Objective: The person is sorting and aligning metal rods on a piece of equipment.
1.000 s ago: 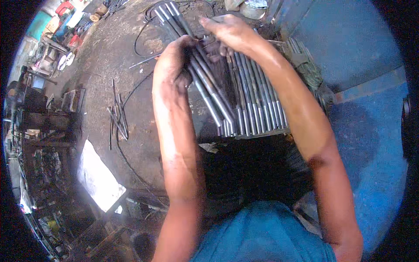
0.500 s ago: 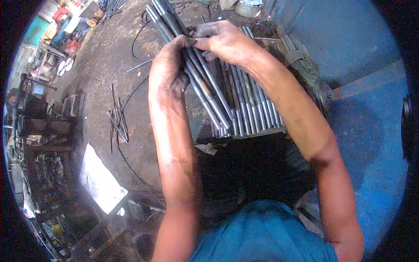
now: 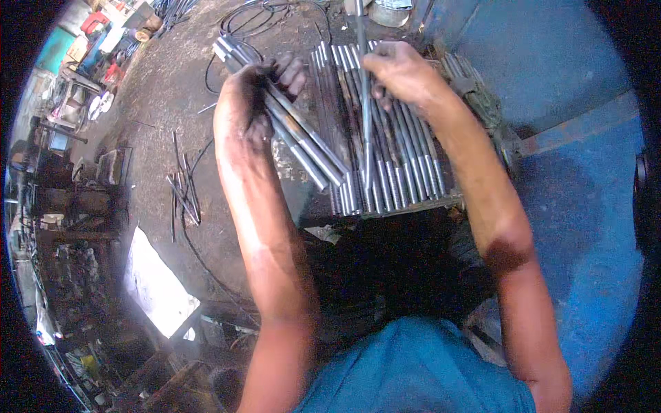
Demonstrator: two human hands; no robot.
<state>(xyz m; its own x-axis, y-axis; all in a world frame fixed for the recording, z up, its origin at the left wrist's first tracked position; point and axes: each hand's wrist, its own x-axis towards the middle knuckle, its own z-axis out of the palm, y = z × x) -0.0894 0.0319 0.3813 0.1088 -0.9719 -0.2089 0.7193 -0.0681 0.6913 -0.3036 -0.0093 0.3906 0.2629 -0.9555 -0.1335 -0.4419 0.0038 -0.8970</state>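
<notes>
Left hand (image 3: 251,103) grips rod bundle (image 3: 296,134); right hand (image 3: 403,72) apparently pinches one rod (image 3: 365,131).

Two hands sorting steel rods over a row of laid-out rods

The left hand (image 3: 251,113) is gripping a slanting bundle of rods (image 3: 296,131), its lower ends reaching over the row of threaded rods (image 3: 403,168) lying side by side on the tabletop (image 3: 310,196). The right hand (image 3: 403,72) is pinching a single rod (image 3: 365,117), holding it lengthwise above the row. Thin dark wires (image 3: 182,189) are lying on the floor (image 3: 165,89) to the left.
</notes>
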